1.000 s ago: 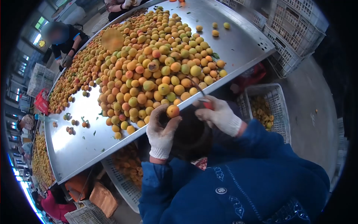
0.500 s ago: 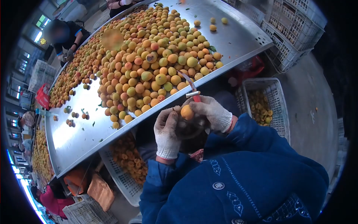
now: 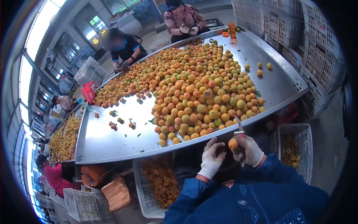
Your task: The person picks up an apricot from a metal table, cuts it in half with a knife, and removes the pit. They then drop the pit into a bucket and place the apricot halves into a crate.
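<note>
My right hand (image 3: 250,150), in a white knit glove with stained fingers, is closed round a knife (image 3: 238,122). Its thin curved blade points up past a metal collar, with a bit of red handle showing. The same hand's fingers hold an orange apricot (image 3: 233,144). Just left of the apricot and apart from it is my gloved left hand (image 3: 213,158), its fingers loosely bent and apart, with nothing visible in them. Beyond both hands, a large heap of apricots (image 3: 197,93) lies on a metal table (image 3: 100,140).
Crates of cut apricots stand below the table edge, one left (image 3: 147,207) and one right (image 3: 306,149). Stacked crates (image 3: 320,56) rise at the far right. Two people work across the table. An orange bottle (image 3: 232,30) stands at the back.
The view has tilted up and swung left, showing more of the room and a second person across the table. My left hand has drawn away from the apricot, which stays in my right.
</note>
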Motion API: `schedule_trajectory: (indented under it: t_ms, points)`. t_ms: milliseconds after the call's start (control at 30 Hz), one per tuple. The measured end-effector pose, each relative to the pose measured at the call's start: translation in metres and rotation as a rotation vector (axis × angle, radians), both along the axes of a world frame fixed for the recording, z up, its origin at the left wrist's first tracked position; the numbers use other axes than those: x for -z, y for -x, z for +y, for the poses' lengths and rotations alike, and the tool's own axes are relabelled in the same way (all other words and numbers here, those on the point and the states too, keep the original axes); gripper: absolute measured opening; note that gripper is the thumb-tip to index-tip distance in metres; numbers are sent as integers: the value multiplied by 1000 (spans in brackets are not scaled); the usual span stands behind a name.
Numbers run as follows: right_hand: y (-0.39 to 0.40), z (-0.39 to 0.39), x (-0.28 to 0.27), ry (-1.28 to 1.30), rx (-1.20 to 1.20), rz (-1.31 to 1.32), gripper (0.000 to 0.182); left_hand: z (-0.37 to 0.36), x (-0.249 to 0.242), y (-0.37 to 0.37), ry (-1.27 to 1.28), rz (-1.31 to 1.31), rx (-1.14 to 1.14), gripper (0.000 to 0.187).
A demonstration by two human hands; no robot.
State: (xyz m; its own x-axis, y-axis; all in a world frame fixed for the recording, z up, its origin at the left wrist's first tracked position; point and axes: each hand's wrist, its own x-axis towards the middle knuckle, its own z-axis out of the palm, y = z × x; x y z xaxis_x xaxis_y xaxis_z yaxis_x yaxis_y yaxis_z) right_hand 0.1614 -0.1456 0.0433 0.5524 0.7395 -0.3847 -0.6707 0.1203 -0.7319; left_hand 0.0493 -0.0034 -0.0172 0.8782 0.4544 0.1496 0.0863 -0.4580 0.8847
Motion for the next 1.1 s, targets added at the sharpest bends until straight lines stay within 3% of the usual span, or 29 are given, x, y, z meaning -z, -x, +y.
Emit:
schedule_trajectory:
  t_ms: [33,67,133,200,267,333,400,533,667,733,833,967,1067,1100]
  points:
    - [1,0,-3,9,-20,-13,26,1,1,1,190,-64,-1,28]
    - [2,2,-7,7,-22,-16,26,2,-4,1,187,-67,-3,28]
    - [6,0,-11,94,-30,-158,24,0,-11,3,578,-112,114,37]
    - [10,1,-6,30,-9,-131,25,-8,-16,5,593,-107,194,42]
    - [13,4,-12,103,-53,-306,21,-17,-18,4,887,-88,235,43]
    - [10,11,11,93,-28,-303,22,-19,-9,6,865,-87,218,45]
    - [11,14,39,28,151,-762,23,-22,-4,12,881,-150,197,48]
    - [15,10,18,305,81,-1061,18,-22,-22,11,765,-295,222,46]
    - [17,-3,9,273,22,-900,15,-23,-28,17,978,-271,134,46]
    - [20,-12,7,132,-70,-575,19,-21,-25,22,1076,-296,103,45]
    - [37,-19,-8,39,-56,-439,19,-18,-21,28,1168,-303,139,48]
    - [46,-26,-6,43,-268,-602,22,-22,-19,30,1158,-337,181,56]
    - [52,-22,-8,196,-180,-789,27,-21,-13,32,1075,-325,173,55]
    - [49,-20,-9,266,-162,-813,40,-19,-6,34,1092,-308,181,55]
